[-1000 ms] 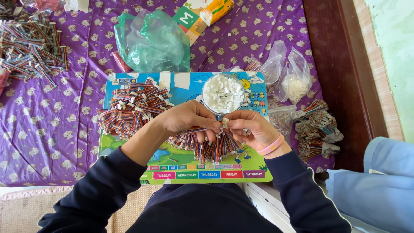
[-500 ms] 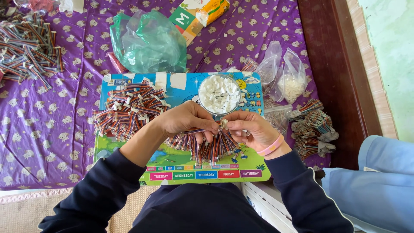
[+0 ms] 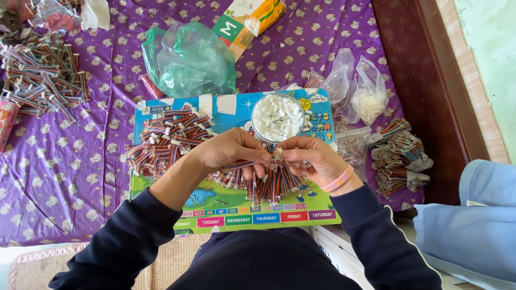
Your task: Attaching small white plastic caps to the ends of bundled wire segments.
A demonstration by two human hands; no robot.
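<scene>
My left hand (image 3: 231,151) and my right hand (image 3: 309,159) meet over a colourful picture board (image 3: 226,207) on my lap. Between their fingertips they pinch the end of a short multicoloured ribbon cable (image 3: 257,162) with a small white connector (image 3: 277,154). Under my hands lies a fan of finished cables (image 3: 271,185). A loose heap of the same cables (image 3: 166,140) covers the board's left part. A round clear bowl of small white connectors (image 3: 278,118) stands on the board just beyond my fingers. A pink band circles my right wrist.
A green plastic bag (image 3: 188,59) and a cardboard box (image 3: 244,21) lie beyond the board on the purple patterned cloth (image 3: 70,161). More cable bundles (image 3: 40,75) sit far left and far right (image 3: 400,156). Clear bags (image 3: 357,88) hold white parts. A person's blue-clad leg (image 3: 467,215) is at right.
My hands stay at the same spot on the cable end, with only small finger movements. The view has shifted slightly.
</scene>
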